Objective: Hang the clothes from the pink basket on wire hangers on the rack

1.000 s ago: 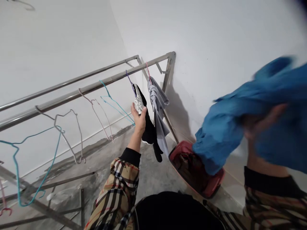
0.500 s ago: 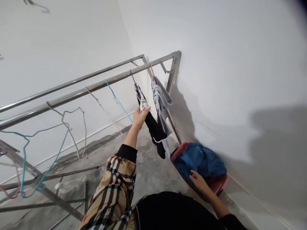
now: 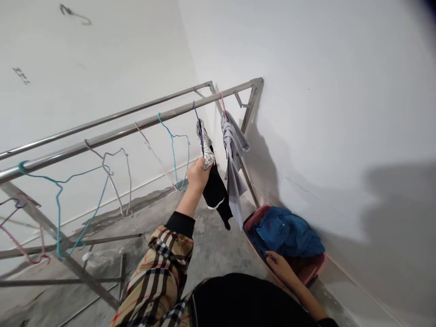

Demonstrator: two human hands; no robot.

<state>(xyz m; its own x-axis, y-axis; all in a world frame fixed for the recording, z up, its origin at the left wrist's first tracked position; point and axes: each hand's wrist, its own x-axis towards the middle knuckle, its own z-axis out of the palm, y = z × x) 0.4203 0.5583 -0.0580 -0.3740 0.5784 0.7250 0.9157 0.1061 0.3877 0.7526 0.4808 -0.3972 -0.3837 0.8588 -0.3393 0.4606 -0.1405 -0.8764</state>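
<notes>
Laundry-drying area — steel rack (image 3: 116, 133), hangers (image 3: 58, 218), clothes (image 3: 289, 231) in pinkish basket (image 3: 315, 269) — white walls (image 3: 323, 136), rough concrete floor (image 3: 211, 240).

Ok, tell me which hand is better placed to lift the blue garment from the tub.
Probably the right hand: it is at the tub, close to the blue garment, while the left hand grips the black garment.

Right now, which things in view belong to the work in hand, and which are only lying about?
Seemingly in the work:
black garment, held in left grip
purple hanger
rack
bare hangers
basket with blue cloth, near right grip
hung grey garment

Seemingly unconnected:
whitish thing on floor
hook-like thing on wall
</notes>
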